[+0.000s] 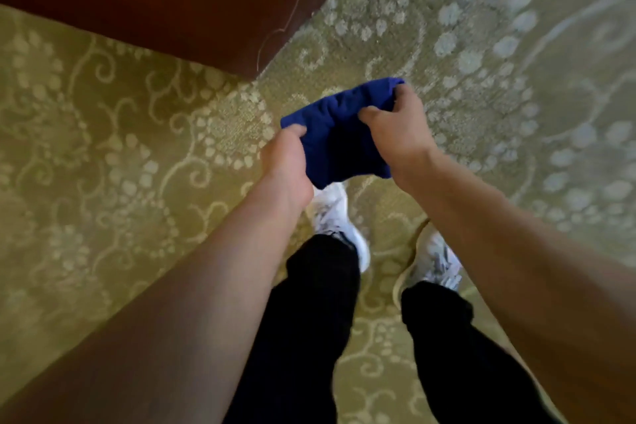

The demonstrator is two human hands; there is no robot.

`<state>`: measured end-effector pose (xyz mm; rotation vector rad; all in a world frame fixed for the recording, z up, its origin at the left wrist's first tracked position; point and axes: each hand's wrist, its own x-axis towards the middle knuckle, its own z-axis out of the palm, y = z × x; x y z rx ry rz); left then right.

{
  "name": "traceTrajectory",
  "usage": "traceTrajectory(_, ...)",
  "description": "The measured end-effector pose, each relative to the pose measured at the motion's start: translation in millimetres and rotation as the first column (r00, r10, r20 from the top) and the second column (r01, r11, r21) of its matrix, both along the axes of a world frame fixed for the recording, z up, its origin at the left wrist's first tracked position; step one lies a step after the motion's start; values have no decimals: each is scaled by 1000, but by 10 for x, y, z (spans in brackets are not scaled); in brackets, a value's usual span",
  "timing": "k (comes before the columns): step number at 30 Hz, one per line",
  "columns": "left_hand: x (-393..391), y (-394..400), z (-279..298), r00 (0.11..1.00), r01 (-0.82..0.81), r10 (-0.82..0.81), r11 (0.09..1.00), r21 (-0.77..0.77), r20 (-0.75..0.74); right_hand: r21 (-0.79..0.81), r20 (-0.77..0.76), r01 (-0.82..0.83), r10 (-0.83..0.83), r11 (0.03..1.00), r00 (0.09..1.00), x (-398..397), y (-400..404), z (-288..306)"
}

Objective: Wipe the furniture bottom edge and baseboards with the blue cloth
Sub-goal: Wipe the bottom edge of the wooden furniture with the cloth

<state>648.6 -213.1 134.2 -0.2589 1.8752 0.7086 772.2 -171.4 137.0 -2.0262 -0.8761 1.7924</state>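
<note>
A blue cloth (pixel 339 129) hangs bunched in the air above the carpet, held between both hands. My left hand (pixel 287 158) grips its near left edge with curled fingers. My right hand (pixel 392 129) grips its right side, thumb and fingers pinching the fabric. A dark reddish-brown piece of furniture (pixel 155 0) fills the upper left, its corner pointing toward the cloth. The hands are a short way below and right of that corner, apart from it. No baseboard shows.
Patterned green-gold carpet (pixel 120 165) covers the floor. My legs in black trousers and two white shoes (pixel 339 217) stand below the hands. A thin cord or thread (pixel 292 10) lies along the furniture's right edge.
</note>
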Motion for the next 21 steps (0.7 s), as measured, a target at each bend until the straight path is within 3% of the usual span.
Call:
traceTrajectory(3,42,77,-109,991,-131,130,991,-38,-28,-2,38,-152,152,988,988,-12,157,-74)
traceTrajectory(5,41,134,-237,981,-191,188,980,-55,-57,21,142,-328,322,944,936,-61,277,-129)
traceTrajectory(8,20,213,-519,970,-235,232,971,-41,-68,19,216,-461,446,887,868,-164,523,-407)
traceTrajectory(12,-204,438,-937,962,-257,252,966,-32,-107,-49,163,-448,449,893,878,-382,849,-810)
traceTrajectory(15,-388,593,-1257,960,-281,282,959,18,-5,-9,127,-442,440,897,889,-520,957,-1161)
traceTrajectory(21,-824,917,-1670,940,-337,341,933,126,-12,110,109,-515,505,850,856,-971,1259,-1787)
